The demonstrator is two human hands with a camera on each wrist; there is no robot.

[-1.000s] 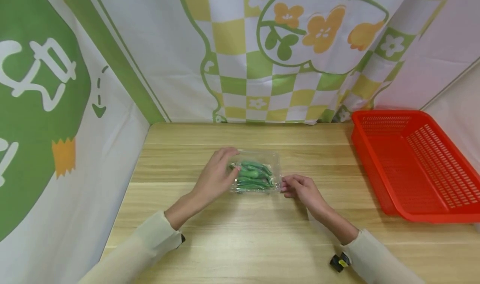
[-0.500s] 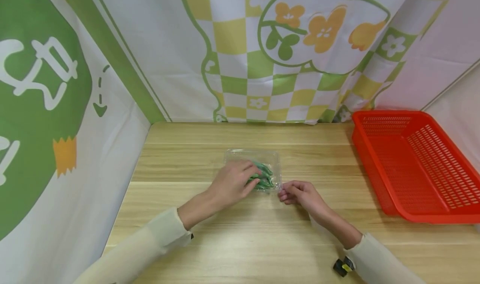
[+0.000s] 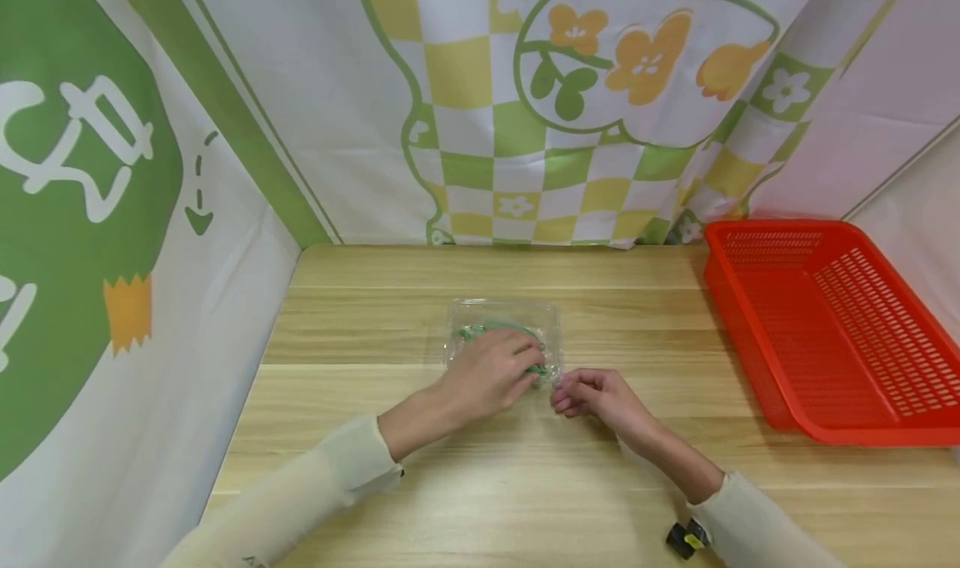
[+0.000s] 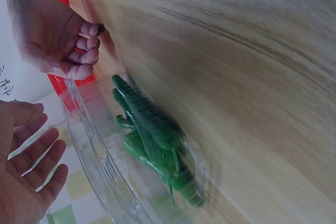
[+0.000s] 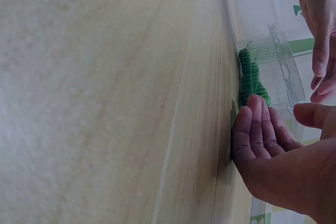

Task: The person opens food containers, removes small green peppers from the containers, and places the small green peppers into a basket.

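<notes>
1 clear plastic box (image 3: 510, 311) on the table (image 3: 495, 493), abt mid, w/ several green peppers (image 4: 152, 135) in it, can't get an exact ct. 2 hands: L hand (image 3: 491, 369) over the box, fingers apart; R hand (image 3: 596, 394) at its near-R corner, fingers together, can't tell if pinching. Also 1 red basket (image 3: 761, 347), R side.

The person wears long, plain, pale cream cloth sleeves: the left sleeve (image 3: 322, 486) and the right sleeve (image 3: 761, 518) match in colour, softly creased, each finishing in a straight-edged cuff. Small dark marks (image 3: 253, 561), too cut off to read, show low on the left one. A small, blocky black device (image 3: 679, 541) with a yellow patch (image 3: 694, 541) sits at the right cuff. The left hand (image 3: 491, 369) and right hand (image 3: 603, 399) are bare.
</notes>
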